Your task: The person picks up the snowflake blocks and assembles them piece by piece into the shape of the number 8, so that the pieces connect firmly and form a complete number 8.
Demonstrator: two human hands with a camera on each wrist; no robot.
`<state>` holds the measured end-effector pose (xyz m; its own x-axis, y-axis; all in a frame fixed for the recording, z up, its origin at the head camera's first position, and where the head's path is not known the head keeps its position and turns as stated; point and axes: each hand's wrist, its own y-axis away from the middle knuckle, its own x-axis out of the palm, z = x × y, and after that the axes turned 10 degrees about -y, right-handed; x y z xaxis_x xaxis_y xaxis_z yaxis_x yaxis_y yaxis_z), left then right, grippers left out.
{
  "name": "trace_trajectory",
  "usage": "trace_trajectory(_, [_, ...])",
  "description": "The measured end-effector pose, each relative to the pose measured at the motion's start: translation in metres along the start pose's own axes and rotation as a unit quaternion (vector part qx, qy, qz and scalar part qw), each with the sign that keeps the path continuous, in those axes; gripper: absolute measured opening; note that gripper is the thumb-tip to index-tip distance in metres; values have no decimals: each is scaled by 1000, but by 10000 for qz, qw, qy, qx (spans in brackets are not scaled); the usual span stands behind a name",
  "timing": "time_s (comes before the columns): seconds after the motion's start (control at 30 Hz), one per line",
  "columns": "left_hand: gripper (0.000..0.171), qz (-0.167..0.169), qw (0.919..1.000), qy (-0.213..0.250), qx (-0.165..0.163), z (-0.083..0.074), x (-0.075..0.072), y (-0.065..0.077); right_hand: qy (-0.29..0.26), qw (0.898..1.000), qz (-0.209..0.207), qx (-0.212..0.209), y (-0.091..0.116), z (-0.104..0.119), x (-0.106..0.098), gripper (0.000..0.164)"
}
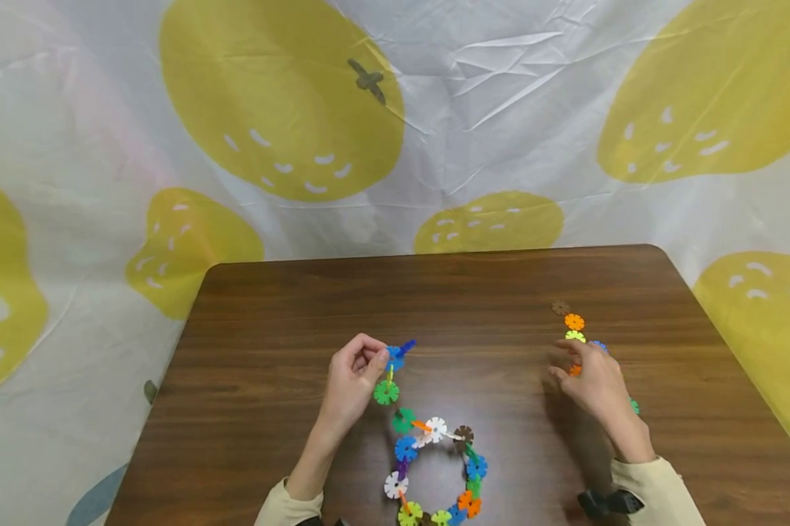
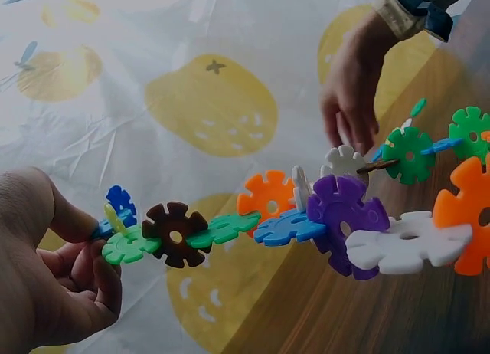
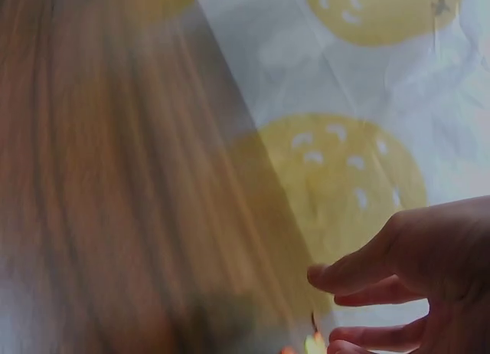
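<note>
My left hand point(image 1: 349, 380) pinches a blue notched plastic disc point(image 1: 395, 357) at the upper end of a chain of interlocking discs. A dark blue disc point(image 1: 407, 348) sticks out beyond it. Below the hand, the chain runs through a green disc point(image 1: 386, 393) into a ring of several colours, including a white disc point(image 1: 436, 429). In the left wrist view the chain stretches to the right past a purple disc point(image 2: 346, 225). Over loose discs at the right, my right hand point(image 1: 595, 380) hovers with thumb and fingers apart, holding nothing visible.
Near the right hand lie loose brown point(image 1: 561, 307), orange point(image 1: 574, 321), yellow point(image 1: 575, 335) and green point(image 1: 634, 406) discs; the hand partly covers others. The brown wooden table point(image 1: 290, 307) meets a white curtain point(image 1: 342, 226) with yellow fruit prints.
</note>
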<state>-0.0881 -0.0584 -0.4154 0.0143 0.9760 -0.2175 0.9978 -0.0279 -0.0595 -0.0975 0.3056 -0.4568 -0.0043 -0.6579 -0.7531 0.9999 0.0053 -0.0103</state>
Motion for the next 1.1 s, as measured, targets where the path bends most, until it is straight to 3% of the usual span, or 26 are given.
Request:
trace_trajectory(0.17, [7, -25, 10000, -62, -4, 1, 0, 0, 125, 9994, -325, 0, 7, -17, -1, 49])
trace_trajectory(0.53, [9, 33, 10000, -58, 45, -2, -1, 1, 165, 9975, -532, 427, 13, -34, 7, 42])
trace_trajectory(1.1, [7, 18, 9999, -95, -36, -1, -2, 1, 73, 9958, -356, 844, 8, -36, 6, 33])
